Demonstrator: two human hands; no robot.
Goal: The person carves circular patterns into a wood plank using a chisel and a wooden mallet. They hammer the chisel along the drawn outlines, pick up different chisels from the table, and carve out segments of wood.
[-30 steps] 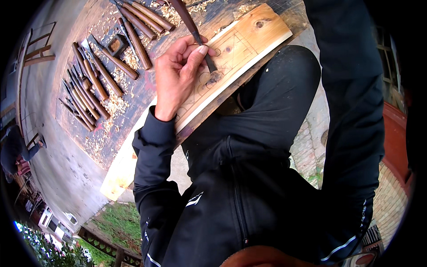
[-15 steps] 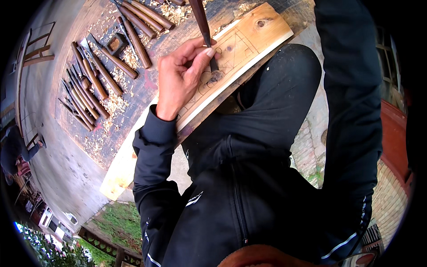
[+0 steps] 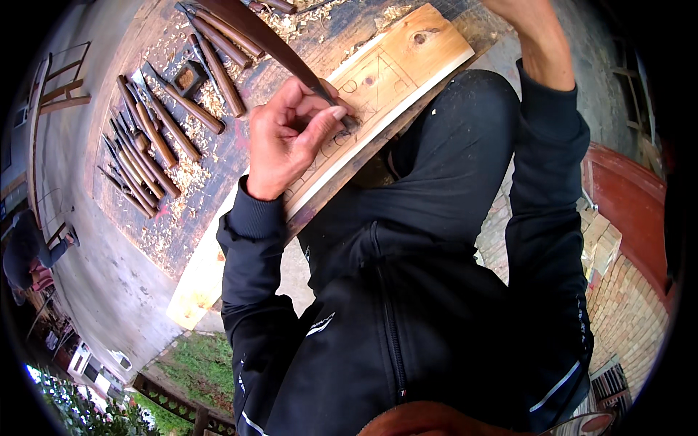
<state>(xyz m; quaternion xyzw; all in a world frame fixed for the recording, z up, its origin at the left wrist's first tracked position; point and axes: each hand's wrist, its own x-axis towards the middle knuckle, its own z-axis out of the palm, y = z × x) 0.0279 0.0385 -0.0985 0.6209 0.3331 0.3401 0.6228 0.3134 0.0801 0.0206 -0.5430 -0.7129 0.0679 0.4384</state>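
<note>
My left hand is closed around the lower part of a long-handled chisel, thumb and fingers pinching it near the blade. The chisel leans to the upper left, and its handle runs out of view at the top. Its edge end meets a dark spot on a pale wooden board, which is marked with thin drawn lines and shapes. At the top right, my right hand is raised beyond the board's far end. The picture's edge cuts off its fingers, so whatever it holds is hidden.
Several carving tools with wooden handles lie in rows on the worn workbench, among wood shavings. A small dark square block sits between them. My knee is beside the board. Another person is far left.
The chisel has tilted, its upper end swinging left. My left hand has shifted slightly left. My right forearm and part of that hand have come into view at the top right.
</note>
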